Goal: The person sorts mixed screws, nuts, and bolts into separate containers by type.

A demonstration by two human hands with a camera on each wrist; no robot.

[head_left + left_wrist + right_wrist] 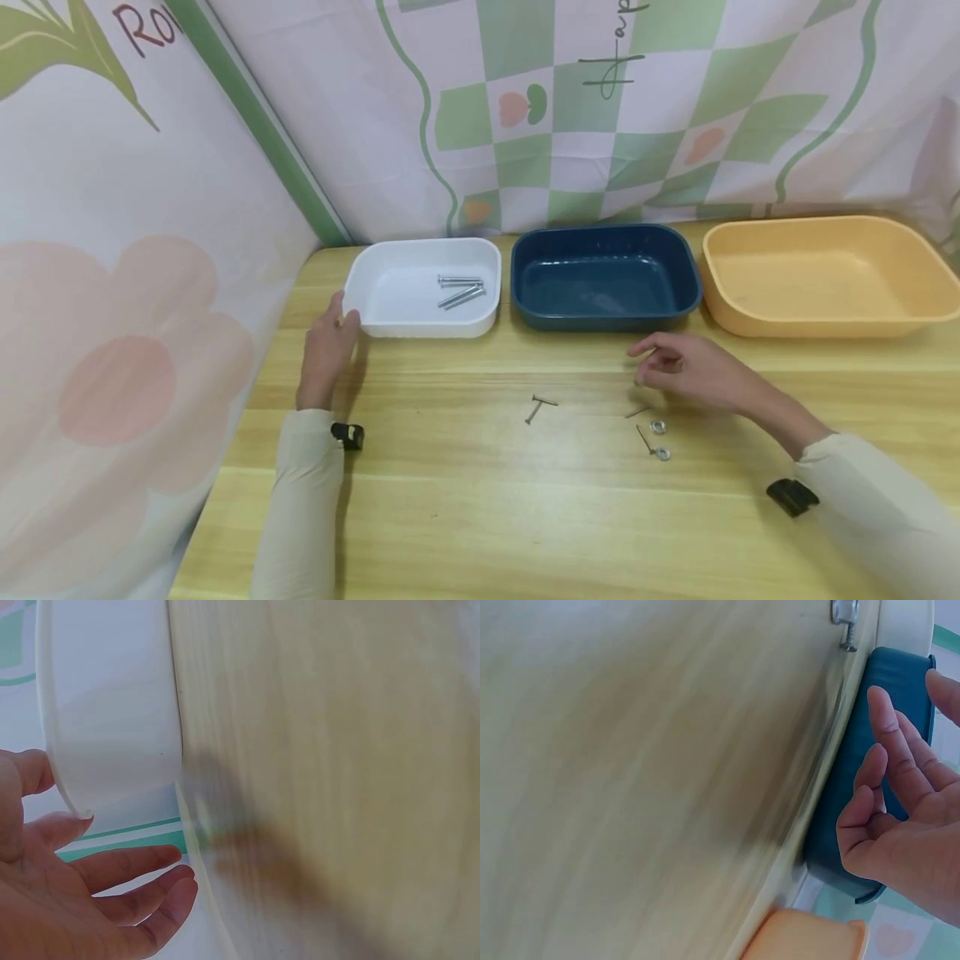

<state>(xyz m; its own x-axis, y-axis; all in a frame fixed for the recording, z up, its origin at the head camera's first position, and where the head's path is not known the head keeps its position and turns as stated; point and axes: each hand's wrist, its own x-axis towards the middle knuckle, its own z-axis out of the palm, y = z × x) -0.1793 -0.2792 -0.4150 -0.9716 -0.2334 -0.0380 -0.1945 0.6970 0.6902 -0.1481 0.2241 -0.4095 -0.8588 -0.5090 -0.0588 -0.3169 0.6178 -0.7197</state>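
My left hand (326, 354) holds the front-left corner of the white tray (420, 329), with thumb and index finger at its rim; the other fingers stand apart from it in the left wrist view. Several long silver bolts (461, 292) lie inside the tray. My right hand (693, 371) hovers in front of the dark blue tray (603, 323), its fingers loosely bent around nothing. Nearer me lie two small screws (533, 412), touching or nearly so. Below the right hand are two more thin screws (644, 438) and two round, washer-like metal pieces (657, 427).
A yellow tray (832, 327) stands at the right of the blue one, all three in a row along the back of the wooden table (480, 517). Behind them hangs a patterned cloth (585, 150); another covers the left side. Both wrists carry a black device.
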